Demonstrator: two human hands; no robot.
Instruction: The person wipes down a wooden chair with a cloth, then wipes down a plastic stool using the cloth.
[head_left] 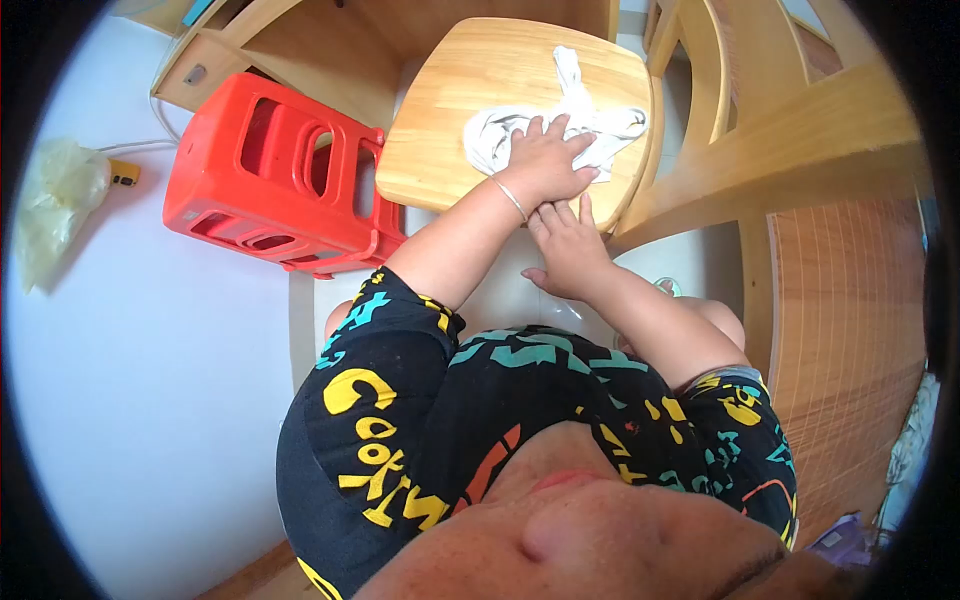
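Note:
A crumpled white cloth (488,140) lies on the wooden seat (440,100) in front of me, with one strip of it stretching toward the far edge. My left hand (548,165), a thin bracelet at its wrist, rests palm down on the cloth with the fingers spread. Just below it, my right hand (572,252) touches the near edge of the seat, fingers stretched out and thumb apart. Its fingertips are close to the heel of my left hand, and I see nothing held in it.
Red plastic stools (290,180) lie on their side left of the seat. A wooden chair back (790,150) rises at the right, near a wooden panel (840,330). Behind is a wooden desk (320,50). A pale plastic bag (60,200) is at the far left.

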